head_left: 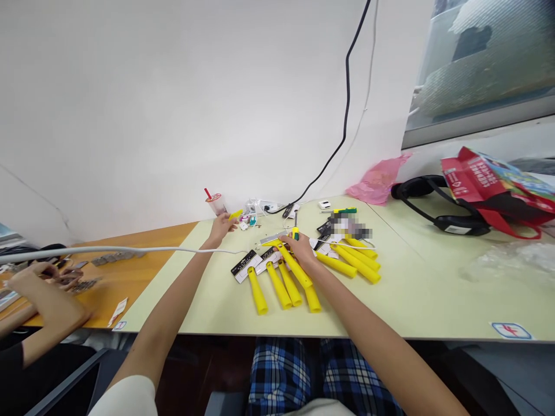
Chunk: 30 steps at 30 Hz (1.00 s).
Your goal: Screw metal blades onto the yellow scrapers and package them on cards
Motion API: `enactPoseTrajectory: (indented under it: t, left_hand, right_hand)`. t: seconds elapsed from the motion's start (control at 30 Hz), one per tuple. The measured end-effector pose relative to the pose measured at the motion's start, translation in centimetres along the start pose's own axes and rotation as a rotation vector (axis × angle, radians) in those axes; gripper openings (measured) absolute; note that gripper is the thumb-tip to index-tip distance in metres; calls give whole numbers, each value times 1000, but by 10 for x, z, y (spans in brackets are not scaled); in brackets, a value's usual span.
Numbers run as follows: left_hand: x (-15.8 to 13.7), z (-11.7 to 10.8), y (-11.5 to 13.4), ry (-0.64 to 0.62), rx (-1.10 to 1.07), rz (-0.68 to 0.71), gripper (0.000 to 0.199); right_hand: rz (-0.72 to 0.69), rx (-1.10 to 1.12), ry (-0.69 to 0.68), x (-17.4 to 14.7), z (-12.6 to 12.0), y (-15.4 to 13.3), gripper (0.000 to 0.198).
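Observation:
My left hand (220,230) is closed on a small flat yellow piece (235,214), reaching toward the back of the table beside a cup. My right hand (300,247) is closed around a yellow-handled scraper (295,267), whose bare metal blade (271,238) points left. A screwdriver (295,233) with a yellow-green handle stands up out of the same hand, shaft upward. Below and left of that hand lie several more scrapers (258,292) with black-and-white blade covers (245,266). Another group of yellow-handled scrapers (356,261) lies to its right.
At the back stand a cup (215,203) with a red straw and a power strip (260,207). Another screwdriver (346,210) lies behind the scrapers. Headphones (442,211) and a red bag (485,179) are at right. A white cable (173,249) crosses at left, near another person's arm (54,303).

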<state>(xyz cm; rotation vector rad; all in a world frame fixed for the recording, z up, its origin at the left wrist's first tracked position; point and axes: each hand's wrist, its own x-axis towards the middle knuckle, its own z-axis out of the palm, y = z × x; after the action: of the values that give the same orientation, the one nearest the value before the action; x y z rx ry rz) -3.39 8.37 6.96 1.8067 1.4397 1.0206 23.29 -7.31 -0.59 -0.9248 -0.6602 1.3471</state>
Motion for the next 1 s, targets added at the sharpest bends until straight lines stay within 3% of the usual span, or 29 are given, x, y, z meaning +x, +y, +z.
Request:
enactPoseTrajectory:
  t: [0.07,0.13,0.27,0.33,0.5,0.77,1.0]
  left_hand:
    - [-8,6,23,-13,-66,93,61]
    - [-22,16,47,-127,-107,272,60]
    - [-59,45,84,-376,47,545,37]
    - [-75,56,91,-430,92,593,32]
    - [-92,74,75,-420,25,591,36]
    - [-94,97,27,-158,-248,547,35]
    - [-100,98,15,-149,-289,394,54]
  right_hand:
    - [1,2,3,0,0,0,54]
    - [3,4,9,-1,1,-1,53]
    - [-1,11,34,-6,4,-6,55]
    - [-10,18,42,-9,5,-10,54]
    - [-23,15,69,-12,8,-14,46]
    - [-12,-28,67,-7,8,-3,54]
    - [-32,-44,49,-10,10,2,52]
